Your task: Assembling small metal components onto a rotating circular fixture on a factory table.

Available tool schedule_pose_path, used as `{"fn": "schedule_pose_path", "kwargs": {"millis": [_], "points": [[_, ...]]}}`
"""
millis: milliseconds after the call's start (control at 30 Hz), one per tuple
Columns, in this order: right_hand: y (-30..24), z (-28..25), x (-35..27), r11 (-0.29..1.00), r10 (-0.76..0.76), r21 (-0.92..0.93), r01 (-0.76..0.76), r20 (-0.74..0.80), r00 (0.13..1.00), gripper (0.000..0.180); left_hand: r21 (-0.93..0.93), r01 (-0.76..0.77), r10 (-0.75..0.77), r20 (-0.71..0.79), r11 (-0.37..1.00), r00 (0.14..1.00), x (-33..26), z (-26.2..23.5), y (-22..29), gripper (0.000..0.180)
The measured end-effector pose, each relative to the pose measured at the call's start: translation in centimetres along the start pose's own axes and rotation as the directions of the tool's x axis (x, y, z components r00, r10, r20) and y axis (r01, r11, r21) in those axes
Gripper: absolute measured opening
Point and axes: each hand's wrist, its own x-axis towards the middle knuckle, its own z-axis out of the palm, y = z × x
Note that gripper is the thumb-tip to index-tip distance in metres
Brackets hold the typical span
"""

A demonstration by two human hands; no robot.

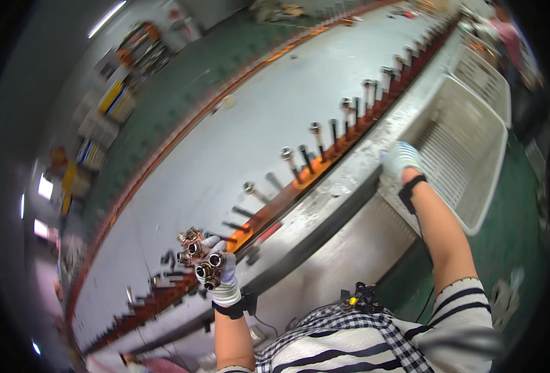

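My left hand (226, 273), in a white glove, is closed around a cluster of metal pipe fittings (205, 268) with shiny round open ends and coppery bodies. They stand just above the near edge of the line of posts. My right hand (400, 158), in a striped white glove, is at the near left rim of a pale plastic crate (458, 149). Its fingers are blurred, so whether they grip the rim does not show. Similar metal fittings (287, 153) sit on top of some dark posts (306, 159) along the orange-red conveyor track (275, 205).
The track loops around a long grey table (225, 149). A metal ledge (349, 180) runs between the track and me. Another pale crate (483, 78) stands farther along, near a person in pink (506, 37). Stacked boxes (98, 130) line the left wall.
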Motion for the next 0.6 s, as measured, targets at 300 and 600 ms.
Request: {"fn": "schedule_pose_path", "kwargs": {"millis": [300, 600], "points": [[2.2, 3.2, 2.6, 0.949, -0.303, -0.113, 0.293, -0.085, 0.949, 0.039, -0.663, 0.388, -0.762, -0.482, 0.64, 0.433, -19.7, -16.7, 0.4, 0.029], [10.5, 6.3, 13.9, 0.948, -0.314, -0.096, 0.304, -0.118, 0.942, 0.045, -0.839, 0.342, -0.858, -0.492, 0.424, -0.144, -37.2, -27.6, -3.1, 0.022]]}}
